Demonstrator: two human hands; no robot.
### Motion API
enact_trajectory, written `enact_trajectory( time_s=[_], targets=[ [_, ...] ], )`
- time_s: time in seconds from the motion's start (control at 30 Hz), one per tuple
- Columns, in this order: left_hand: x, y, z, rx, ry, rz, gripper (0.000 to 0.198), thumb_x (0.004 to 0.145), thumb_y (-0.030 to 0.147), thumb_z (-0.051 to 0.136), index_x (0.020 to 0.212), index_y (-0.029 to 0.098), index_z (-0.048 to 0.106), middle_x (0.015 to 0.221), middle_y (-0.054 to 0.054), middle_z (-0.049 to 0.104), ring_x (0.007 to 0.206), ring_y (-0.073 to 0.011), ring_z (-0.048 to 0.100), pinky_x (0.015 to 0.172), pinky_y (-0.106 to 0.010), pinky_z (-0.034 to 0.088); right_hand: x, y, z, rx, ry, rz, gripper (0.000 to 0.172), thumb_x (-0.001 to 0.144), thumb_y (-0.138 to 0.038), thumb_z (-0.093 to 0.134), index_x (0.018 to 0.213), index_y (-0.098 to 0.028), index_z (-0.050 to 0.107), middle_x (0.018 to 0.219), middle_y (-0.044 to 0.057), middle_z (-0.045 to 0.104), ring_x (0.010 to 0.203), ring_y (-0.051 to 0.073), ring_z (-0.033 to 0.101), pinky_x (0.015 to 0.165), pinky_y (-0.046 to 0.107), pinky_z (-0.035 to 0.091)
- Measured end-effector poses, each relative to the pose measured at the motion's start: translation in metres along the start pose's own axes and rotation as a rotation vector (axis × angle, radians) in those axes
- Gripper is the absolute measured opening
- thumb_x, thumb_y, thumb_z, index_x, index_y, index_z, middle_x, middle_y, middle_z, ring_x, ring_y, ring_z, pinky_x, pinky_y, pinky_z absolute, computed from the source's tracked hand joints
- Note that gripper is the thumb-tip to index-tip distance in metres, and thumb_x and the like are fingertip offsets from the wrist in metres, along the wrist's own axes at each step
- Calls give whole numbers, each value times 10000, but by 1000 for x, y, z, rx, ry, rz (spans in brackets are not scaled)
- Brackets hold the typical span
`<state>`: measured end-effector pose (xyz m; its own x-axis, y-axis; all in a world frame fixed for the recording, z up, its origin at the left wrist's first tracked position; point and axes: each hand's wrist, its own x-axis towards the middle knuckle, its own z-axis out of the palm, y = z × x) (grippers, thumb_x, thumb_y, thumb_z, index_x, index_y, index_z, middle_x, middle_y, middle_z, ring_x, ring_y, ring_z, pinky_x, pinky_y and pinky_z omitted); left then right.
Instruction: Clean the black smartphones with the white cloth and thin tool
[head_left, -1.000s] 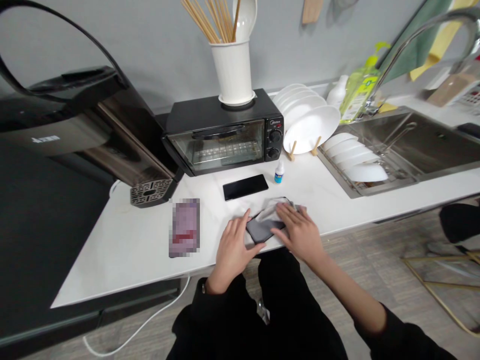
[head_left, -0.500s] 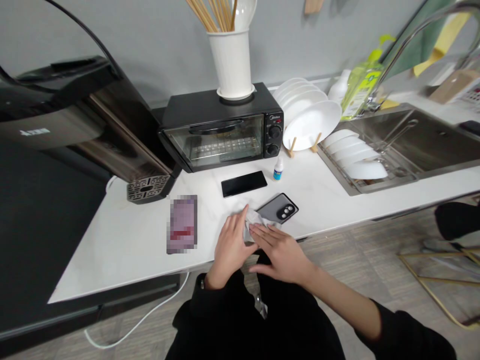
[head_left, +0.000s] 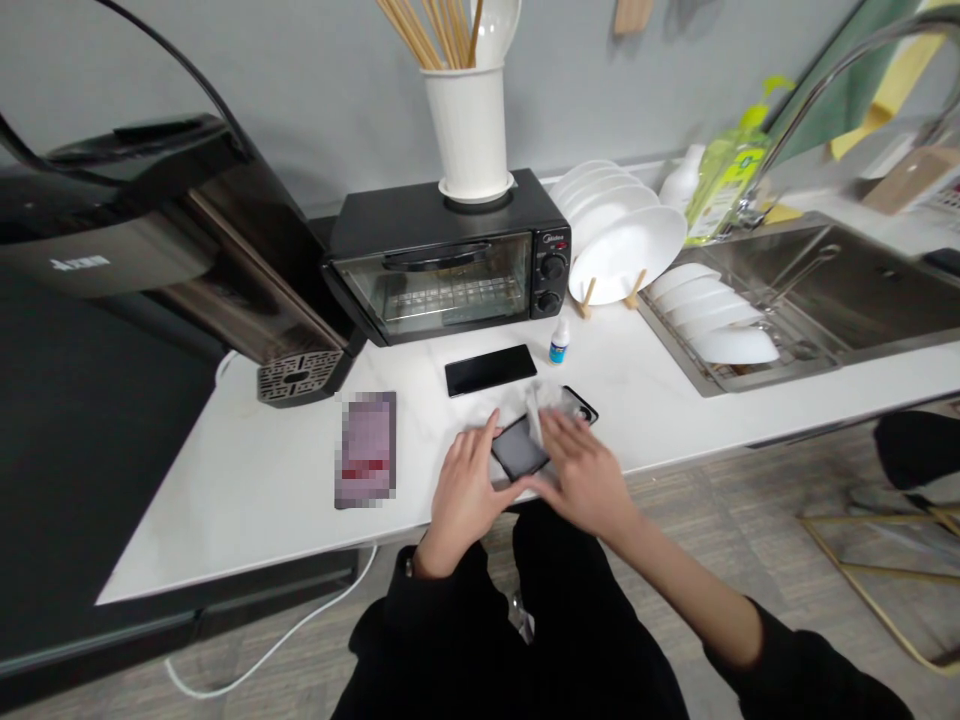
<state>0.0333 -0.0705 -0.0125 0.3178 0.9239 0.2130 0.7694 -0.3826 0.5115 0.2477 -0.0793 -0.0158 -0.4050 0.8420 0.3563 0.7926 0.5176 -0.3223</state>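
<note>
A phone case point(head_left: 520, 448) with a greyish back and black rim lies aslant near the counter's front edge. My left hand point(head_left: 466, 487) holds its left end, thumb along the near side and fingers at the far side. Under the fingers of my right hand point(head_left: 585, 470), a crumpled white tissue point(head_left: 538, 408) presses on the case toward its camera end, partly hiding the camera openings. Behind the case lies a black phone point(head_left: 490, 370), screen up. A small white bottle with a blue label point(head_left: 559, 341) stands to the right of that phone.
A blurred-out purple flat item point(head_left: 366, 450) lies on the left of the white counter point(head_left: 247, 510). Behind are a coffee-machine-like dispenser point(head_left: 300, 375), a toaster oven point(head_left: 450, 270) and racked plates point(head_left: 630, 255). Bowls point(head_left: 731, 343) sit by the sink point(head_left: 877, 285) at right.
My right hand has slid the tissue to the right and away from me along the case, uncovering its left part. My left hand stays at the left end.
</note>
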Motion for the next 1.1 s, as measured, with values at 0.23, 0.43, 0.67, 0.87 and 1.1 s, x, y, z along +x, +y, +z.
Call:
enact_trajectory(
  time_s=[0.23,0.43,0.67,0.87,1.1],
  targets=[
    [-1,0,1,-5,10,-9,1109,858,431,847,1695,302,131,1341,-111,621,1220,-336,580,1079,-506,486,-4,2,1,-39,56,25,620,1044,-460,588,1536,-87,525,1565,232,547,1483,390,505,1222,635,406],
    [-2,1,1,13,10,-1,1071,862,420,847,1685,303,171,1332,-118,622,1209,-346,586,1054,-507,504,-13,19,-3,224,-62,-336,403,1069,-250,566,1470,-229,607,1428,72,704,1354,218,652,1202,443,499],
    [-6,-4,-6,-84,2,-3,1045,881,330,833,1682,313,163,1503,-107,578,1384,-329,524,1175,-503,451,-18,40,-4,357,304,87,235,1070,-266,546,1153,-239,764,1115,72,824,1039,228,793,955,384,637],
    [-6,-2,0,77,81,-41,885,885,506,800,1602,222,364,1632,-169,442,1508,-373,405,1257,-560,359,-4,47,-5,312,515,467,285,1060,-426,533,1066,-202,709,1079,115,799,994,274,770,876,416,616],
    [0,1,0,-106,66,-87,631,925,318,735,1465,230,420,1437,-133,612,1344,-305,600,1189,-518,438,28,42,7,138,404,224,149,1072,-299,470,1050,-231,600,1274,155,728,1272,288,663,1048,482,543]
  ],
)
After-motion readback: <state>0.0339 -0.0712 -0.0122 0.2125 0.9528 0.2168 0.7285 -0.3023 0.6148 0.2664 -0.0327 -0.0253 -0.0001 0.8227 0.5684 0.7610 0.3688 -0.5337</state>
